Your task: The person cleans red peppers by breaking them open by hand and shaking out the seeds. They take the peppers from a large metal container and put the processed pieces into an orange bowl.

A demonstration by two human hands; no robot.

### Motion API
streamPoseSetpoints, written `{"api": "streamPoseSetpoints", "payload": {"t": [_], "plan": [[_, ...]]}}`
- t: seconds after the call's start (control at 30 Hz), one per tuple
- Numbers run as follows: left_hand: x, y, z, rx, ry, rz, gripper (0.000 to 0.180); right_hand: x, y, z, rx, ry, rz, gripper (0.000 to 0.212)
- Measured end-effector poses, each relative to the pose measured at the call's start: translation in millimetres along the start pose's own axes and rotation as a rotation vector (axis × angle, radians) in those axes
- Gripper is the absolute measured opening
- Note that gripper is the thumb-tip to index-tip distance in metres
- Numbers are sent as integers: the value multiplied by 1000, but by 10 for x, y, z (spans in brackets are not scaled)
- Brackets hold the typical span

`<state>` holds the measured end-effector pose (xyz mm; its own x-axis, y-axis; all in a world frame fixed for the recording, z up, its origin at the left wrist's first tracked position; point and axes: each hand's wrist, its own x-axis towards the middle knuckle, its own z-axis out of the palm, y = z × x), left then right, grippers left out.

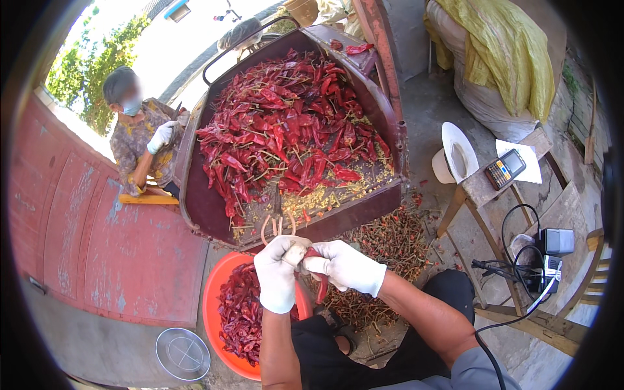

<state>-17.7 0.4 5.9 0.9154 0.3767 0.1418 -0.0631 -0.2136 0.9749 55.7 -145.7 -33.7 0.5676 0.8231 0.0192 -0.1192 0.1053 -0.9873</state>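
Both my hands wear white gloves and meet at the front edge of the cart. My right hand [348,266] is closed around a dried red chili pepper [322,289], whose lower end hangs below the fingers. My left hand [276,273] is pinched closed against the chili's upper end. Just beyond the left glove, a tool with pinkish loop handles [292,224], like scissors, sits at the cart's edge. A large heap of dried red chilies [279,123] with stems fills much of the dark red metal cart [364,201]. Beneath my left forearm stands an orange basin [211,299] of chilies.
Cut stems [390,244] cover the ground right of the basin. Another person [140,136] in a mask and gloves sits at the cart's left side. A wooden bench [478,188] holds a handheld device [505,169] and a white hat [460,153]. A round sieve [182,354] lies lower left.
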Motion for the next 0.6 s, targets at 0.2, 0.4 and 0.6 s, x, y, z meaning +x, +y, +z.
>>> {"api": "streamPoseSetpoints", "payload": {"t": [0.2,0.4,0.6], "plan": [[69,-239,-43,-563,-96,-189,26,-85,-71,58,-868,249,-352,21],[505,-579,-326,-996,237,-140,21,-120,6,228,-798,359,-477,21],[820,-633,-28,257,123,-37,45,-80,-184,32,-267,383,-68,49]]}}
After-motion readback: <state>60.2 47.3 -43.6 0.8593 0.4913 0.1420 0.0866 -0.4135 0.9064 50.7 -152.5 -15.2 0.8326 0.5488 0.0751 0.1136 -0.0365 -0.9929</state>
